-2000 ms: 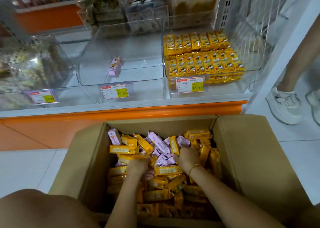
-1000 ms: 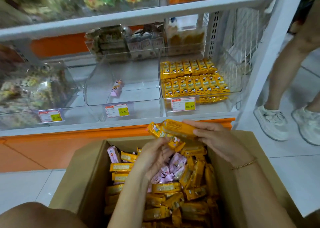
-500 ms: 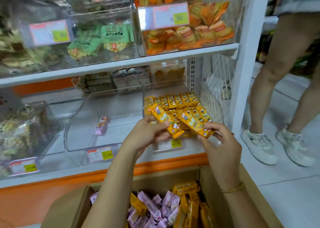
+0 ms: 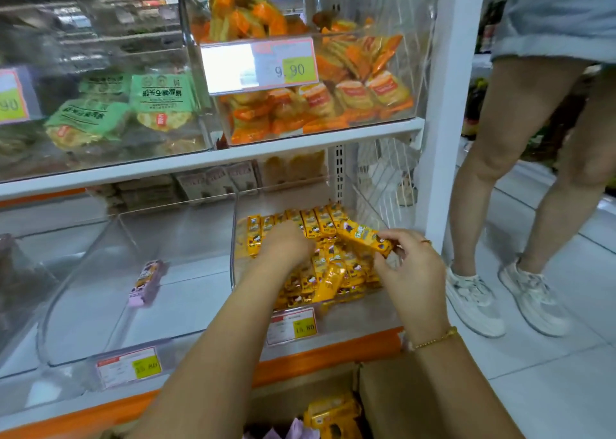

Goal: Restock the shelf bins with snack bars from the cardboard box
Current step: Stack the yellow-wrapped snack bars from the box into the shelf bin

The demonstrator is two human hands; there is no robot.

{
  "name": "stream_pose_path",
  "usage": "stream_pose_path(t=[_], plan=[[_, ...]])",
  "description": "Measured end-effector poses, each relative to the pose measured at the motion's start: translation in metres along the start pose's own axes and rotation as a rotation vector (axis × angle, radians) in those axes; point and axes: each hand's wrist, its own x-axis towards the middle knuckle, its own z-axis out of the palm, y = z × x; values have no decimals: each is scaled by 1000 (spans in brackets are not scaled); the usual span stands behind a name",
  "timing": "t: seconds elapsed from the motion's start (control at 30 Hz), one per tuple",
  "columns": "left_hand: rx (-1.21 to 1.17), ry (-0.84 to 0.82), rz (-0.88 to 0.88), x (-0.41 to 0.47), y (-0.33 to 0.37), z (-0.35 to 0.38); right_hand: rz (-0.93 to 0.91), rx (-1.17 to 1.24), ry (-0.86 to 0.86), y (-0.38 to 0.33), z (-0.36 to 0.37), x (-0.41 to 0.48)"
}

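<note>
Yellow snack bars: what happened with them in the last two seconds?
Both hands lifted yellow bars out of the cardboard box up to the right bin. The left hand now reaches down among the stocked bars; the right hand pinches its bars above them. The lone pink bar stayed put.

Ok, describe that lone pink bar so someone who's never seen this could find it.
Find the lowest shelf, with its orange front edge. Left of the yellow bars sits a nearly bare clear bin. The pink bar lies alone on its floor, pink-wrapped where the neighbours are yellow.
</note>
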Motion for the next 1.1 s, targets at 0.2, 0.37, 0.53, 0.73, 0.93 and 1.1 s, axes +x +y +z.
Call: stream_pose_path(t=[0.2, 0.37, 0.53, 0.73, 0.93, 1.1], plan=[[-6, -2, 453, 57, 23, 22, 27, -224, -110, -1, 10, 27], [-36, -73, 510, 82, 26, 49, -14, -492, -187, -10, 12, 35], [-79, 46, 510, 92, 15, 63, -50, -694, -343, -17, 28, 46], [-114, 118, 464, 96, 10, 69, 15, -769, -317, -19, 55, 81], [-162, 139, 462, 96, 8, 75, -194, -1017, -486, -5, 80, 99], [-167, 147, 462, 95, 9, 76, -462, -1211, -647, 3, 79, 109]])
